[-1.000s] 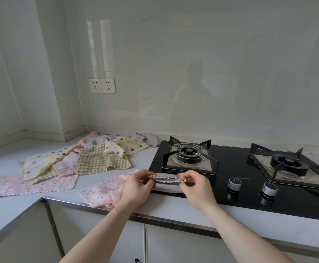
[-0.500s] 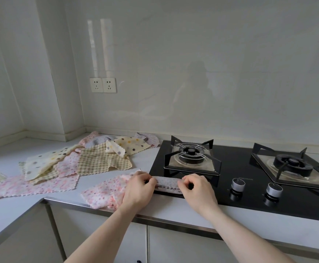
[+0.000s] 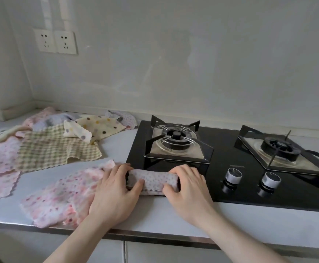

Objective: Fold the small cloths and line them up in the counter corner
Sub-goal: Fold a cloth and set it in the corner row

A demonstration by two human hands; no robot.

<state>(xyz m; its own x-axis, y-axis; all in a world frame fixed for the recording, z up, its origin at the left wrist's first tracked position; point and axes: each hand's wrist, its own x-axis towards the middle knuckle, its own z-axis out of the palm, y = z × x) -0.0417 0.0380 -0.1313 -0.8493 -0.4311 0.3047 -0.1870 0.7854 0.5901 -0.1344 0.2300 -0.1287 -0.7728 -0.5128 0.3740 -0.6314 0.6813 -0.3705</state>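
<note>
Step in hand: the person is folding one small cloth at the front of the counter (image 3: 155,211), and by my reading the fold is nearly finished.
Folded cloth (image 3: 152,180): a pale strip with small dots, lying across the front edge of the stove (image 3: 230,190), just in front of the left burner (image 3: 175,141).
Long axis: it runs left to right, from one hand to the other.
Left hand (image 3: 115,192): fingers curled over the strip's left end, thumb laid on its near side, so it grips that end. The heel of the hand rests on a pink dotted cloth (image 3: 63,196) that is spread flat.
Right hand (image 3: 187,188): fingers curled over the right end, thumb tucked against the near edge, gripping too.
Which hand is nearer: both sit right on the strip, one at each end.
Way to the corner: far left and back, where the loose pile lies, a checked cloth (image 3: 56,150) and a cream dotted cloth (image 3: 101,128) among it. The left hand is on that side, so I would expect it to carry the strip over.
Progress: early, most cloths look unfolded, and I see no lined-up row.
Risk: the strip could spring open once one end is let go.
</note>
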